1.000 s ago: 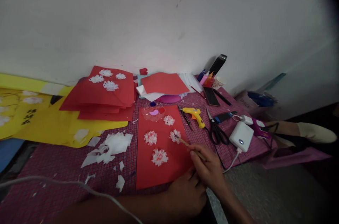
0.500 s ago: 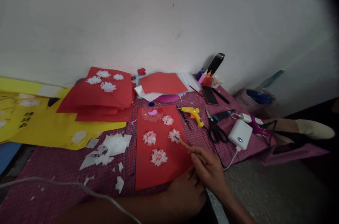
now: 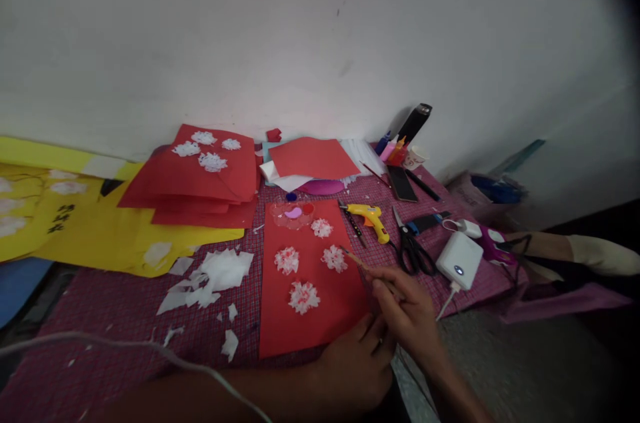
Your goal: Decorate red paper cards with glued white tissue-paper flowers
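Note:
My right hand (image 3: pixel 407 306) pinches a thin paintbrush (image 3: pixel 356 259), its tip just above the right-hand flower. My left hand (image 3: pixel 355 363) rests at the lower right corner of a red paper sheet (image 3: pixel 280 329), fingers stretched out and slightly apart, close under my right hand. Crumpled white paper flowers with pink-red paint lie on the sheet: the right flower (image 3: pixel 334 259), the left flower (image 3: pixel 287 261), the lower flower (image 3: pixel 303 297) and the upper flower (image 3: pixel 321 228). A clear paint palette (image 3: pixel 277 217) holding blue, lilac and red paint sits at the sheet's top.
Right of the sheet lie a yellow glue gun (image 3: pixel 370 216), black scissors (image 3: pixel 415 253), a phone (image 3: pixel 403 183) and a white power bank (image 3: pixel 460 259). White paper scraps (image 3: pixel 220 276) and stacked red sheets (image 3: pixel 200 193) lie left. A cable (image 3: pixel 150 346) crosses the lower left.
The brush tip has lifted off the right flower to its upper right edge, as my right hand draws back slightly. The whole view has shifted a little.

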